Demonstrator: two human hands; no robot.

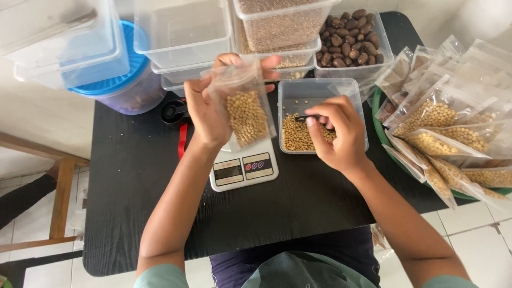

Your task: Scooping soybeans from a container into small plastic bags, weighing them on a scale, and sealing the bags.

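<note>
- So, the left hand has its grip closed on a clear plastic bag part-full of soybeans, held above the scale at frame centre.
- Right hand pinches a small dark scoop over the clear tub of beans.
- The bag looks floppy, slick and bottom-heavy, so I'd say hold it by the top edge.

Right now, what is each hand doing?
Left hand: closed on a clear bag of beans.
Right hand: closed on a small black scoop over the tub.
</note>
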